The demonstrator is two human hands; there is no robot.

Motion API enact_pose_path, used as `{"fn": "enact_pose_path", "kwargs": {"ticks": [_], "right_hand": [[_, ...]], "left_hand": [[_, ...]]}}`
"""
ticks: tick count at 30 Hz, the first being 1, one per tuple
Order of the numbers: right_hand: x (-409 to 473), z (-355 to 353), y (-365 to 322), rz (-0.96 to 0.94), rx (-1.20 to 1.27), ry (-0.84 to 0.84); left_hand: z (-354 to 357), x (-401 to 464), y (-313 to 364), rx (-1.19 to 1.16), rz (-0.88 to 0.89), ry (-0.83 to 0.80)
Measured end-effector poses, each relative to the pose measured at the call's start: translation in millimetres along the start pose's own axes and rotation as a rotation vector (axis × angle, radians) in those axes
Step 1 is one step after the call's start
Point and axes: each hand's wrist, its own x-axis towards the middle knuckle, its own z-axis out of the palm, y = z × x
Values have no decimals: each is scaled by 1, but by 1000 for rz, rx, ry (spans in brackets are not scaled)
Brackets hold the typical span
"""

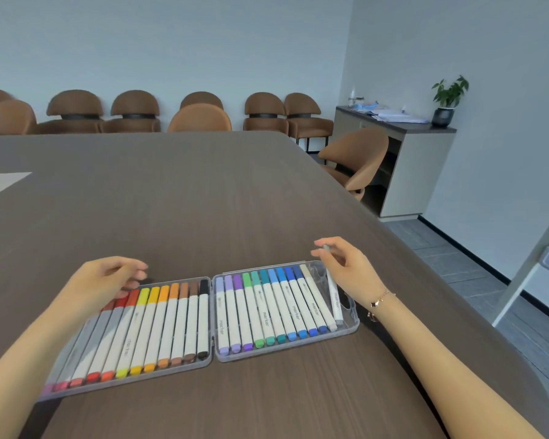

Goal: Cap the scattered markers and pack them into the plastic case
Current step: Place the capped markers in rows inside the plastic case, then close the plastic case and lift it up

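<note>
Grey marker (332,289) pinched by right hand (346,264) over case (351,324).

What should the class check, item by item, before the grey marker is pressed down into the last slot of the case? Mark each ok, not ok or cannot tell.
1. Right hand holds the grey marker by its far end: ok.
2. Grey marker capped at both ends: near end ok, far end cannot tell, fingers hide it.
3. Free slot at the right edge of the plastic case: ok, the marker lies slanted over it.
4. Neighbouring beige marker seated flat: ok.
5. Left hand away from the right tray: ok, it hovers over the red markers.
6. No loose markers on the table: ok, none visible.
</note>
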Motion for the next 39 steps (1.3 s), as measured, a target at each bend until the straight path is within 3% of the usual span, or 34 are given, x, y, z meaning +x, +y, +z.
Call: {"fn": "enact_pose_path", "kwargs": {"ticks": [6, 11, 18, 22, 24, 27, 30, 33, 35, 37, 39], "right_hand": [[-7, -3, 4, -60, -282, -175], [-28, -8, 5, -57, -515, -370], [-31, 3, -2, 25, -656, -390], [-25, 7, -2, 46, -624, -419], [-25, 5, 1, 84, -507, -376], [-29, -6, 4, 181, -398, -177], [-36, -12, 1, 208, -317, -94], [-37, -8, -5, 200, -173, -54], [-35, -11, -8, 236, 60, -10], [-31, -17, -14, 268, 448, -6], [-27, -18, -26, 218, 803, -22]], "left_hand": [[-18, 2, -10, 86, 91, 172], [-39, -1, -28, 248, 29, 254], [-44, -11, -51, 325, -167, 197], [-31, -16, -39, 336, -158, 72], [-34, -14, -39, 235, -166, 103], [-60, -5, -57, 112, -336, 158], [-75, -12, -68, 3, -459, 30], [-76, -14, -67, -58, -428, -77], [-79, -11, -63, -245, -389, -47], [-83, -7, -58, -497, -323, 4], [-81, -13, -44, -678, -241, -64]]}}
